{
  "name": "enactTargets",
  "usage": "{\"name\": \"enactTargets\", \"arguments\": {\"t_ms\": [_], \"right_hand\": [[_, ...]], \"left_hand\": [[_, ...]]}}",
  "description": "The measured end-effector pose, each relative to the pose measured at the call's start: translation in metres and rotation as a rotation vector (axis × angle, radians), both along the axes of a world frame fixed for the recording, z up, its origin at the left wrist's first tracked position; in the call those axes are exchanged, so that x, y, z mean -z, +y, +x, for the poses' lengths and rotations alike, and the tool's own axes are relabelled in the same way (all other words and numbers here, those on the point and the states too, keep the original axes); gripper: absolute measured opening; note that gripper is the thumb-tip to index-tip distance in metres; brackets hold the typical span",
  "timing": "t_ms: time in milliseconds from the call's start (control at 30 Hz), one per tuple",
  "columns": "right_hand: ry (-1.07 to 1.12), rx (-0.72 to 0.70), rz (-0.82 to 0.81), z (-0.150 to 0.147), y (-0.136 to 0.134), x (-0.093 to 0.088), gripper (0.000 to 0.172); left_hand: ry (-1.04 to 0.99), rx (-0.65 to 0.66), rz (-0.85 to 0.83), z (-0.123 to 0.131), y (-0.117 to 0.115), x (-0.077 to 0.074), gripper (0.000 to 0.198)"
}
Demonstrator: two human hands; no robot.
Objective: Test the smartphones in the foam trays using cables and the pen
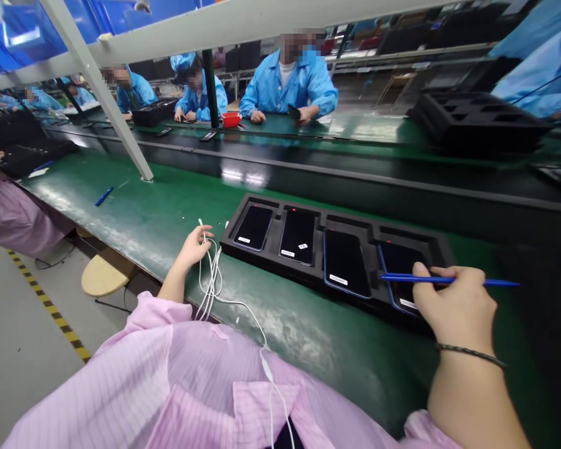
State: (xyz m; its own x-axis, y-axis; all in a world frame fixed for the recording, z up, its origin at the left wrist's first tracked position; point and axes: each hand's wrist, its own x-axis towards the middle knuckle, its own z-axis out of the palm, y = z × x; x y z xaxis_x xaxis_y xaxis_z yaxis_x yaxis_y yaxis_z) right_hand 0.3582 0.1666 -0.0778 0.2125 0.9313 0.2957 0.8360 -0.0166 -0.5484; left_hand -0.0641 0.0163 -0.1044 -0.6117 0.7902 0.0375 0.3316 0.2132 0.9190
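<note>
My left hand is closed on a bundle of white earphone cord, just left of a black foam tray. One earphone tip sticks up past my fingers, and the cord runs down across my pink striped clothing. Several dark-screened phones lie in the tray's slots, each with a small white label. My right hand grips a thin blue pen-like stick, held level over the rightmost phone. The hand partly hides that phone.
A green bench holds a blue pen at left. Behind the tray runs a dark belt with a raised edge. A slanted white post stands at left. Co-workers in blue sit opposite, near stacked black trays. A stool stands left.
</note>
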Motion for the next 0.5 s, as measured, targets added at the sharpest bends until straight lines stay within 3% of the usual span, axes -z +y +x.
{"name": "enactTargets", "arguments": {"t_ms": [200,300,400,500], "right_hand": [[0.091,0.014,-0.065,-0.006,-0.005,-0.007,0.029],[0.103,0.014,-0.08,-0.008,-0.007,-0.011,0.029],[0.119,0.022,-0.124,-0.012,-0.01,-0.015,0.029],[0.158,0.023,-0.127,-0.015,-0.013,-0.018,0.029]], "left_hand": [[0.229,-0.127,0.108,0.002,-0.016,-0.027,0.046],[0.211,0.01,-0.077,0.014,-0.019,-0.035,0.035],[0.303,0.168,-0.328,0.035,-0.016,-0.03,0.02],[0.371,0.159,-0.373,0.05,-0.009,-0.018,0.017]]}}
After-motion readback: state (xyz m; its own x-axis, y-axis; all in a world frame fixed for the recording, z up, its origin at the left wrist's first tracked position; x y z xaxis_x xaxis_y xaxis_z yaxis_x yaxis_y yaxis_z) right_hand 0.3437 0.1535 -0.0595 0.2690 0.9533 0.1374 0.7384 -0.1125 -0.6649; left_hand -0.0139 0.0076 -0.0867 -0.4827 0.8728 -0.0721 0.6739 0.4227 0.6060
